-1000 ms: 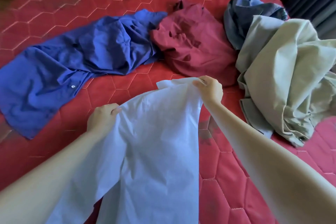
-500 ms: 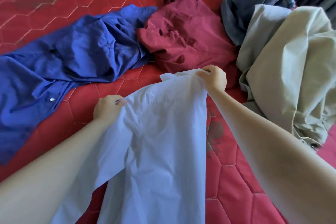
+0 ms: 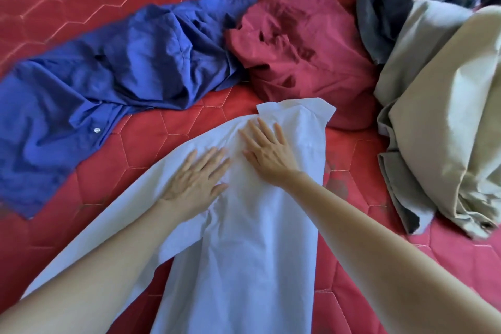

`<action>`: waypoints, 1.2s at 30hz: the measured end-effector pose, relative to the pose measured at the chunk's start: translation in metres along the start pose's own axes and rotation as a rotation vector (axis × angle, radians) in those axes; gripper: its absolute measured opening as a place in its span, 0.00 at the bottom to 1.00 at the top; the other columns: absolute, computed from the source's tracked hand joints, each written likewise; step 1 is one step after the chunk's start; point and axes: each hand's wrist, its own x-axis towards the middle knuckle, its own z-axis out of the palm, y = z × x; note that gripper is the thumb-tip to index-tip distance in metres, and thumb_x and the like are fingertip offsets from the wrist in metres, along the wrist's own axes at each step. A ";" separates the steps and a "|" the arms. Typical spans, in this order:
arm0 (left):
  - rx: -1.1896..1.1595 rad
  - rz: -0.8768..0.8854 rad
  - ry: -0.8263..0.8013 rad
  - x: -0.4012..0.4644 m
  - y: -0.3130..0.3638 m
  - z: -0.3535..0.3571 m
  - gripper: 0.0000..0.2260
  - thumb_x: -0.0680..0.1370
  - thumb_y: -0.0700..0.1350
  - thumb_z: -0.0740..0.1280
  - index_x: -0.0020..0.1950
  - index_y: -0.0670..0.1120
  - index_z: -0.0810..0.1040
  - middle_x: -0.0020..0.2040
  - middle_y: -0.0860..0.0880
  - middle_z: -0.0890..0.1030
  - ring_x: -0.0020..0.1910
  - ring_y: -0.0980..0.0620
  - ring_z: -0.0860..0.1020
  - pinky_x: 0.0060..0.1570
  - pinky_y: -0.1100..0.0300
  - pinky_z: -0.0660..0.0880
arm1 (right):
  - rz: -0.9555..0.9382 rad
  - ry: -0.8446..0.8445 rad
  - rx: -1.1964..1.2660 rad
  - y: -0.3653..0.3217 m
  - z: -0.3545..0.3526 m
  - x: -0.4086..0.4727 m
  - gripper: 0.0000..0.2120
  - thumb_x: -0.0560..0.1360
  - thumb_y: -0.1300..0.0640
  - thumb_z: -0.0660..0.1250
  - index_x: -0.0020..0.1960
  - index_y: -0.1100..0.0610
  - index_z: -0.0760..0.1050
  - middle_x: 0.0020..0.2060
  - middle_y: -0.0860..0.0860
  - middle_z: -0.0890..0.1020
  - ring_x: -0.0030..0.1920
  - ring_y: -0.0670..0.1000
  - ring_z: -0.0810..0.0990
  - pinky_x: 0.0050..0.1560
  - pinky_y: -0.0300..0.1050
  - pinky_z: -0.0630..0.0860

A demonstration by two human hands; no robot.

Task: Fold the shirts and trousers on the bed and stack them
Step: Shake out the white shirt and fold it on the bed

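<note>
A pale blue shirt [image 3: 244, 247] lies lengthwise on the red quilted bed [image 3: 108, 160], collar at the far end. My left hand [image 3: 196, 180] lies flat on its upper left part, fingers straight. Beside it, my right hand [image 3: 267, 149] presses flat just below the collar. Neither hand grips the cloth. A royal blue shirt [image 3: 113, 73] lies crumpled at the left. A maroon shirt [image 3: 301, 49] is bunched behind the collar.
Beige trousers [image 3: 444, 122] are heaped at the right, with a grey-blue garment [image 3: 401, 0] behind them at the far right. Bare red mattress shows at the far left and in the near right corner.
Both hands let go of the pale blue shirt's shoulders, which now lies on the bed. The hands moved inward and rest flat on it.
</note>
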 end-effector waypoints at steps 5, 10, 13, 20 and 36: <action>-0.009 -0.057 -0.012 0.000 -0.028 0.020 0.31 0.78 0.64 0.39 0.79 0.52 0.50 0.79 0.50 0.48 0.79 0.48 0.48 0.75 0.43 0.51 | 0.013 0.057 -0.045 0.008 0.013 0.009 0.27 0.83 0.43 0.46 0.79 0.48 0.47 0.79 0.51 0.52 0.78 0.51 0.47 0.75 0.57 0.40; 0.015 -0.103 0.006 0.003 -0.033 0.023 0.32 0.76 0.64 0.33 0.79 0.54 0.42 0.79 0.52 0.41 0.79 0.50 0.42 0.75 0.44 0.44 | 0.058 0.013 -0.058 0.010 0.007 0.023 0.27 0.83 0.44 0.45 0.79 0.48 0.44 0.79 0.52 0.47 0.78 0.53 0.44 0.75 0.58 0.40; -0.037 -0.161 -0.024 -0.015 -0.035 0.023 0.31 0.78 0.63 0.35 0.79 0.53 0.43 0.80 0.51 0.43 0.79 0.51 0.43 0.75 0.44 0.43 | 0.097 0.003 -0.087 -0.005 -0.002 0.020 0.27 0.83 0.45 0.47 0.79 0.51 0.45 0.79 0.54 0.46 0.78 0.55 0.44 0.75 0.61 0.42; -0.177 -0.254 -0.089 -0.139 -0.063 0.025 0.40 0.77 0.62 0.26 0.78 0.47 0.61 0.78 0.47 0.59 0.77 0.46 0.57 0.72 0.40 0.56 | 0.015 -0.040 0.097 -0.112 -0.002 -0.018 0.26 0.83 0.47 0.49 0.79 0.51 0.48 0.79 0.54 0.46 0.78 0.55 0.43 0.75 0.58 0.39; -0.696 -0.754 0.132 -0.287 -0.104 0.059 0.14 0.72 0.49 0.75 0.41 0.45 0.71 0.39 0.48 0.74 0.43 0.41 0.76 0.36 0.53 0.64 | 0.292 0.318 0.388 -0.356 0.018 -0.132 0.25 0.73 0.52 0.72 0.67 0.62 0.74 0.68 0.62 0.72 0.71 0.62 0.68 0.71 0.60 0.64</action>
